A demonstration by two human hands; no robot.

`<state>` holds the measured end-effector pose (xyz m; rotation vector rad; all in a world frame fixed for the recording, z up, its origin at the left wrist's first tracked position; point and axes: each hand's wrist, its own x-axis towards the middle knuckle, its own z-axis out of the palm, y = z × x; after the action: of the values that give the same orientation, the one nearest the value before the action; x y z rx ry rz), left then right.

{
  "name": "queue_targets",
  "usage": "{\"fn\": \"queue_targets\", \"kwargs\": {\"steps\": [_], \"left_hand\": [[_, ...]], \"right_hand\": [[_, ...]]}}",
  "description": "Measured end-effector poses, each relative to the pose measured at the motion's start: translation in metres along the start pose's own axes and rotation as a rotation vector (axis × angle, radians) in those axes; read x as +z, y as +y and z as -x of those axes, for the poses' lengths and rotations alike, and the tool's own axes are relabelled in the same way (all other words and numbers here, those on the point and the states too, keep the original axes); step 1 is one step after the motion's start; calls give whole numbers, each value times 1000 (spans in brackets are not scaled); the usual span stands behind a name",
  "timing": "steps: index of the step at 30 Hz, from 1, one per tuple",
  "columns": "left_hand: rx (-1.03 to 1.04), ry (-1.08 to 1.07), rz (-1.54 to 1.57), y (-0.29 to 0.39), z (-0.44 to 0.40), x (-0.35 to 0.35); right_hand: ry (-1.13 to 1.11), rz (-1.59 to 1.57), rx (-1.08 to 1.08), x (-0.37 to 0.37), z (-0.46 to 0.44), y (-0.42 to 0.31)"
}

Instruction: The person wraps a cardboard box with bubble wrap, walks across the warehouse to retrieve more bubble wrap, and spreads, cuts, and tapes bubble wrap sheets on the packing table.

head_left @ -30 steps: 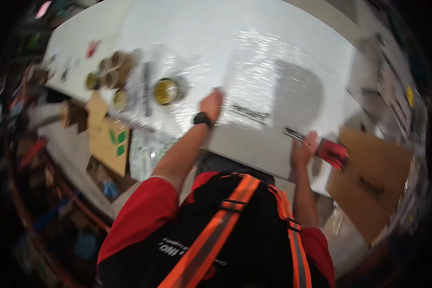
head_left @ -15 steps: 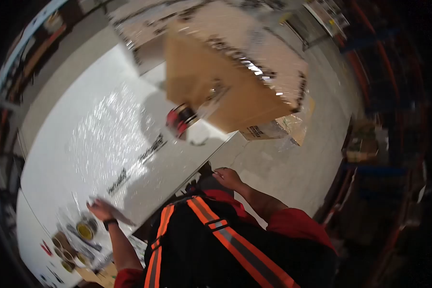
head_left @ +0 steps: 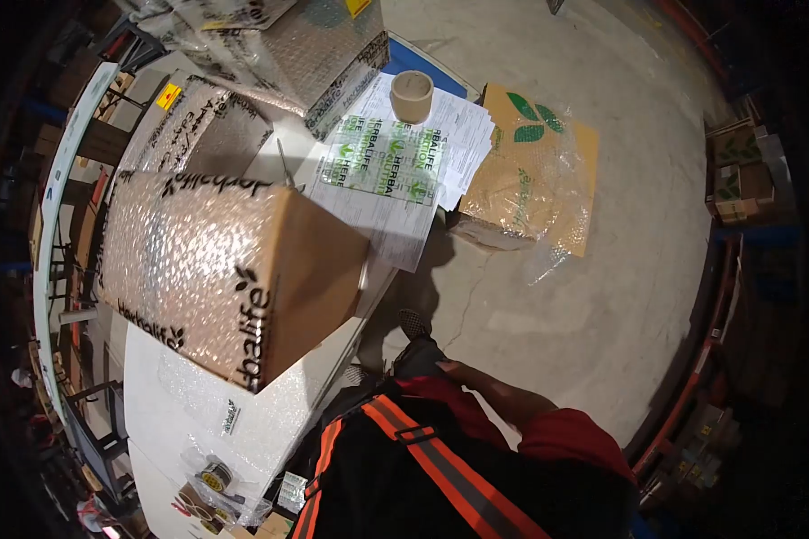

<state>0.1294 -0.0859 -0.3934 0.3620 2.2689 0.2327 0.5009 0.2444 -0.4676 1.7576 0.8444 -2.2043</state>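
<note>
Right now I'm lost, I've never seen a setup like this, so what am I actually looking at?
There's no machine here: a person works bare-handed, and the view comes from a camera worn on their head, looking down past orange straps. The right hand is low, close to the body; I can't tell whether it holds anything. The left is out of view. On the white table sit a large bubble-wrapped box and a tape roll. Beyond the box lie papers, with a brown cardboard core on top.
</note>
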Motion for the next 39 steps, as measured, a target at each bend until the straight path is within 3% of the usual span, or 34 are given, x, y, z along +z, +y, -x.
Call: {"fn": "queue_targets", "kwargs": {"steps": [2, 4, 5, 7, 8, 10, 14, 16, 18, 20, 21, 22, 25, 26, 27, 30, 32, 33, 34, 39], "left_hand": [[21, -12, 29, 27, 3, 1], [46, -9, 60, 54, 4, -1], [56, 0, 75, 64, 3, -2], [61, 22, 111, 82, 2, -3], [63, 34, 125, 90, 0, -1], [69, 45, 140, 100, -2, 0], [55, 60, 167, 104, 0, 4], [28, 70, 187, 103, 5, 9], [2, 66, 194, 102, 10, 16], [-26, 61, 184, 95, 14, 22], [-45, 56, 181, 92, 16, 26], [-68, 60, 181, 88, 20, 31], [-128, 55, 186, 76, 38, 41], [-142, 58, 191, 73, 44, 44], [-160, 68, 196, 70, 53, 46], [-207, 91, 232, 59, 78, 56], [-247, 124, 273, 48, 104, 67], [-270, 150, 299, 41, 119, 77], [-287, 173, 327, 33, 129, 88], [-317, 190, 296, 10, 175, 129]], "right_hand": [[-152, 23, -86, -24, 1, 11], [-336, 576, -236, -57, -30, 35], [-345, 584, -241, -62, -27, 38], [-304, 1245, -669, -73, -18, 36], [-334, 1361, -601, -73, -7, 19], [-119, 1071, -715, -78, 28, -9], [-36, 1150, -789, -63, 51, -58], [145, 1091, -665, -59, 46, -67], [184, 1153, -605, -66, -8, -45], [-328, 1499, -365, -66, -12, -78], [-498, 1509, -595, -75, -5, -108], [-596, 1416, -231, -75, 18, -178], [-64, 643, -1017, -78, 30, -332], [206, 572, -1122, -59, 56, -386], [334, 481, -1292, -19, 56, -463], [385, 813, -1595, 38, -23, -525], [442, 1078, -1340, 66, -81, -539], [328, 992, -1227, 73, -73, -543], [439, 1169, -1138, 80, -60, -543], [523, 1386, -1095, 77, -48, -503]]}}
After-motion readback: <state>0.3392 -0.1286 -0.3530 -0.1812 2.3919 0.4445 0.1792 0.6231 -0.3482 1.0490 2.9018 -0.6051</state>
